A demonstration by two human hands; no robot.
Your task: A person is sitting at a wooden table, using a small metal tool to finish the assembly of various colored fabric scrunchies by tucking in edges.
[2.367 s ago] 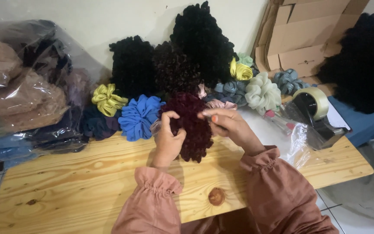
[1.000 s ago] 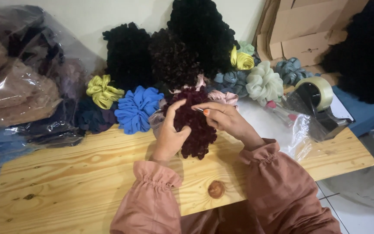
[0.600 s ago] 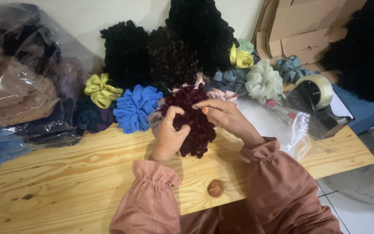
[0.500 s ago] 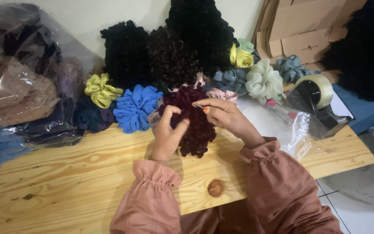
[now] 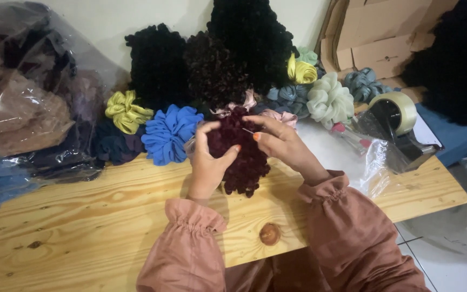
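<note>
Your left hand clamps the dark maroon scrunchie from its left side, held just above the wooden surface. Your right hand pinches its top edge, fingertips together on the ruffles. It looks soft, light and springy, so grip the gathered band rather than loose frills. A blue scrunchie lies just left of it.

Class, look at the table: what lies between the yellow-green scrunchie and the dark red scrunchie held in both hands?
In the head view, a blue scrunchie lies between the yellow-green scrunchie and the dark red scrunchie, right beside the left hand.
</note>
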